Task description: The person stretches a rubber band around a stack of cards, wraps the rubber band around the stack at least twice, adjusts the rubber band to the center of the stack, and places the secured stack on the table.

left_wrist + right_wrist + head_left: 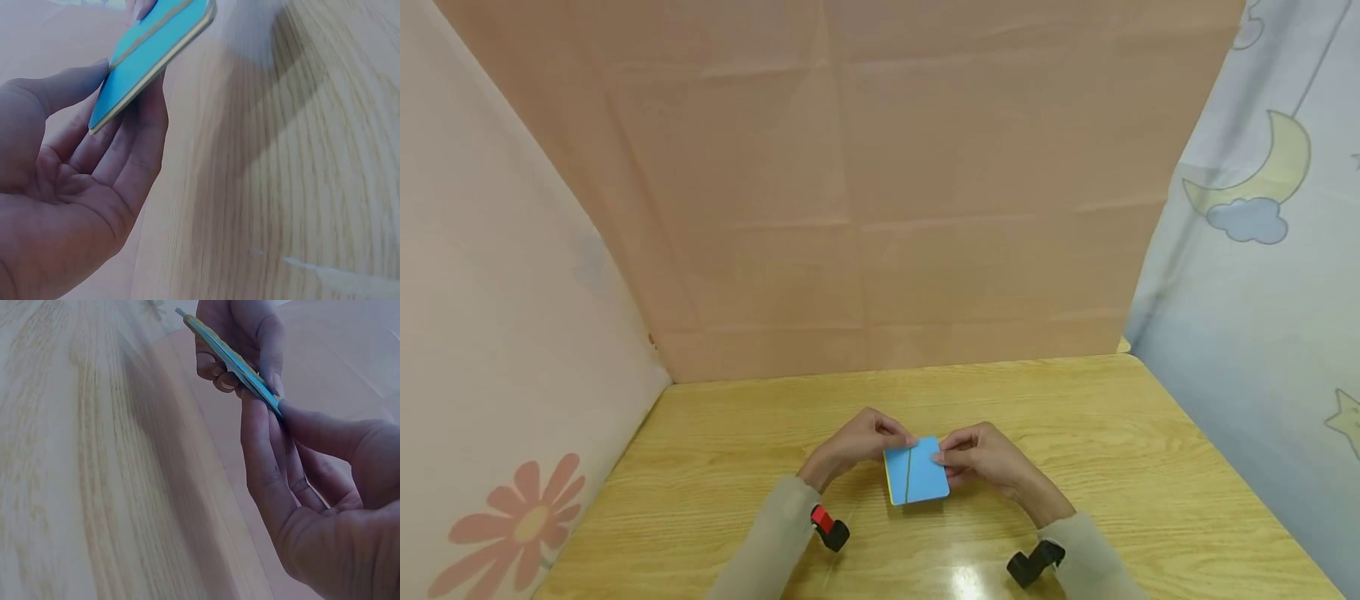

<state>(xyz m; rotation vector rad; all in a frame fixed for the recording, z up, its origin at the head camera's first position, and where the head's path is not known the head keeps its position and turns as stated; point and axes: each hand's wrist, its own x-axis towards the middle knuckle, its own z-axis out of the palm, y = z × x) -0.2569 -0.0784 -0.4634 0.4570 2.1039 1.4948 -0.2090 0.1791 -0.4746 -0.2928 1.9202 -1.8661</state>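
A thin, square stack of light-blue cards (929,478) is held up above the table between both hands. A brownish rubber band (908,477) runs across its face, left of the middle. My left hand (863,439) pinches the upper left part, thumb on the blue face and fingers behind. At the right edge my right hand (988,457) pinches the stack, thumb in front and fingers behind. In the left wrist view the stack (147,53) shows a yellowish edge. Seen edge-on in the right wrist view, the stack (234,360) has several thin layers. Its back is hidden.
The wood-grain table (737,425) spreads under both hands. A plain orange-brown cloth (865,208) hangs at its back edge. Patterned cloths stand at the left (512,292) and right (1247,333). Black wrist devices (833,533) sit on both sleeves.
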